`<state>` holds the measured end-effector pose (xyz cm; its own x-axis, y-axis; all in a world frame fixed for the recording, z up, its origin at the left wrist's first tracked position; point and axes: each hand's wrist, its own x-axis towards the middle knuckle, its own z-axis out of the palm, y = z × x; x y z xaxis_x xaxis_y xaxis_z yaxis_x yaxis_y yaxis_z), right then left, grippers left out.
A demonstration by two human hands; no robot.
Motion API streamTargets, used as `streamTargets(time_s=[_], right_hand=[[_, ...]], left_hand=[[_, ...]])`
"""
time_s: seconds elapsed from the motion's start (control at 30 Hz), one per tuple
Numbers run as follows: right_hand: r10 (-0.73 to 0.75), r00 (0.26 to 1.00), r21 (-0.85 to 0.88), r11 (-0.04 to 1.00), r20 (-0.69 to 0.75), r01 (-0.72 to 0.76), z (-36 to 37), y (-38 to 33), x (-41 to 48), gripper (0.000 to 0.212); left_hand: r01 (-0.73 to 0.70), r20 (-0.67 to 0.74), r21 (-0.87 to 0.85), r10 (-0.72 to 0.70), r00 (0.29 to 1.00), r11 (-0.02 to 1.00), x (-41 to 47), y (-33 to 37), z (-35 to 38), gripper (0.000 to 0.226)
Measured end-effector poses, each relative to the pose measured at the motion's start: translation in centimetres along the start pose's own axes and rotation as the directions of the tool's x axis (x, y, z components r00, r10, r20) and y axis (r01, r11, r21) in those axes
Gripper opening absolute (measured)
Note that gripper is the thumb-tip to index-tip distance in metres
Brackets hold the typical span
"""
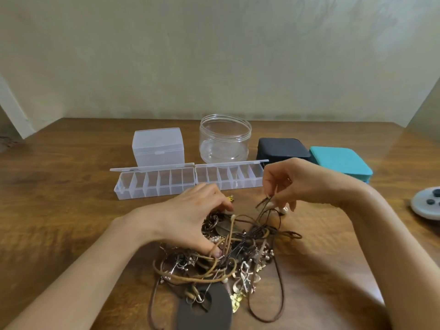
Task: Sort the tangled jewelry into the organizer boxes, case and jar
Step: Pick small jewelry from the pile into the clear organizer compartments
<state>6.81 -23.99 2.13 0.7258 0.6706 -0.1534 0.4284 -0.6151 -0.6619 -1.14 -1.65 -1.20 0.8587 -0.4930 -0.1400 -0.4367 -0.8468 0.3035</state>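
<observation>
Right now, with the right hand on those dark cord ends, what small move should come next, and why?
Probably draw the dark cord slowly up and to the right. The right hand pinches its ends just above the tangled pile, and the cord runs down into that pile. The left hand lies over the pile's far side, so it looks placed to steady it.

home | wooden table (71, 177) | plain wall (214, 55)
</observation>
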Motion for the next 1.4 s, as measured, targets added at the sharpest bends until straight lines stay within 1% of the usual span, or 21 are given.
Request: streamTargets(time_s=[0.17, 0.23, 0.3, 0.4, 0.5, 0.57, 0.67, 0.73, 0.8, 0.83, 0.9, 0.97, 1.03, 1.1, 1.17, 1.2, 1.23, 1.3, 1.4], right_hand=[[-0.010, 0.999, 0.052, 0.999, -0.040, 0.012, -0.3, 0.1, -0.1, 0.017], [-0.014, 0.998, 0.090, 0.996, -0.063, 0.020, 0.0, 0.1, 0.1, 0.021], [-0.022, 0.997, 0.090, 0.995, -0.077, 0.029, 0.3, 0.1, 0.5, 0.023], [-0.047, 0.989, 0.082, 0.995, -0.143, 0.059, 0.7, 0.1, 0.9, 0.022], [-0.065, 0.976, 0.081, 0.993, -0.209, 0.083, 0.7, 0.1, 0.9, 0.018], [-0.064, 0.978, 0.061, 0.995, -0.201, 0.077, 0.7, 0.2, 0.9, 0.019], [-0.063, 0.993, -0.045, 0.997, -0.105, 0.058, 0.9, 0.1, 0.9, 0.023], [-0.067, 0.996, -0.131, 0.990, -0.050, 0.060, 1.1, 0.1, 0.9, 0.024], [-0.070, 0.997, -0.158, 0.985, -0.038, 0.063, 1.1, 0.0, 0.9, 0.021], [-0.079, 0.996, -0.145, 0.987, -0.033, 0.073, 1.0, -0.1, 0.7, 0.019], [-0.102, 0.995, -0.067, 0.992, 0.011, 0.102, 0.8, -0.6, 0.2, 0.013], [-0.137, 0.985, 0.033, 0.990, 0.110, 0.134, 0.5, -1.3, -0.5, 0.009], [-0.182, 0.954, 0.083, 0.983, 0.237, 0.167, 0.6, -2.4, -1.4, 0.007], [-0.201, 0.891, 0.059, 0.979, 0.408, 0.194, 1.4, -3.4, -2.2, 0.010], [-0.148, 0.830, -0.044, 0.978, 0.538, 0.203, 2.8, -4.1, -2.8, 0.017], [-0.128, 0.822, -0.092, 0.973, 0.554, 0.213, 3.7, -4.3, -3.0, 0.021], [-0.128, 0.830, -0.128, 0.964, 0.543, 0.233, 4.4, -4.4, -3.1, 0.025], [-0.168, 0.857, -0.204, 0.932, 0.487, 0.298, 5.7, -4.4, -3.4, 0.029], [-0.238, 0.892, -0.280, 0.890, 0.385, 0.359, 6.9, -4.5, -3.9, 0.028]], left_hand=[[0.023, -0.007, -0.005, -0.023, 1.000, 1.000, -0.1, -0.2, -0.2, 0.066], [0.024, -0.008, -0.028, -0.024, 1.000, 0.999, -0.2, -0.4, -0.2, 0.055], [0.014, -0.026, -0.045, -0.015, 1.000, 0.999, -0.3, -0.6, -0.3, 0.041], [-0.002, -0.087, -0.032, 0.000, 0.996, 0.999, -0.2, -1.0, -0.3, 0.024], [-0.009, -0.204, -0.026, 0.004, 0.979, 1.000, 0.0, -1.2, -0.6, 0.017], [0.010, -0.285, -0.066, -0.028, 0.958, 0.998, -0.2, -1.5, -1.0, 0.016], [0.005, -0.408, -0.209, -0.092, 0.908, 0.978, -0.7, -1.6, -1.9, 0.014], [-0.014, -0.452, -0.296, -0.127, 0.883, 0.955, -1.0, -1.4, -2.3, 0.013], [-0.044, -0.460, -0.360, -0.136, 0.877, 0.932, -1.2, -1.2, -2.6, 0.011], [-0.058, -0.453, -0.389, -0.136, 0.881, 0.919, -1.3, -1.0, -2.7, 0.010], [-0.073, -0.420, -0.434, -0.130, 0.898, 0.898, -1.5, -0.8, -2.9, 0.010], [-0.066, -0.380, -0.434, -0.116, 0.918, 0.898, -1.6, -0.7, -3.1, 0.010], [-0.054, -0.351, -0.441, -0.116, 0.929, 0.896, -1.6, -0.7, -3.1, 0.010], [-0.051, -0.312, -0.467, -0.111, 0.944, 0.883, -1.7, -0.6, -2.9, 0.012], [-0.029, -0.226, -0.472, -0.089, 0.970, 0.881, -1.8, -0.5, -2.7, 0.013], [-0.013, -0.169, -0.459, -0.073, 0.983, 0.889, -1.8, -0.5, -2.7, 0.014], [0.003, -0.110, -0.440, -0.057, 0.992, 0.898, -1.8, -0.5, -2.7, 0.015], [0.032, 0.000, -0.410, -0.034, 0.999, 0.912, -2.0, -0.4, -2.7, 0.015], [0.061, 0.085, -0.384, -0.030, 0.996, 0.921, -2.2, -0.4, -2.9, 0.021]])
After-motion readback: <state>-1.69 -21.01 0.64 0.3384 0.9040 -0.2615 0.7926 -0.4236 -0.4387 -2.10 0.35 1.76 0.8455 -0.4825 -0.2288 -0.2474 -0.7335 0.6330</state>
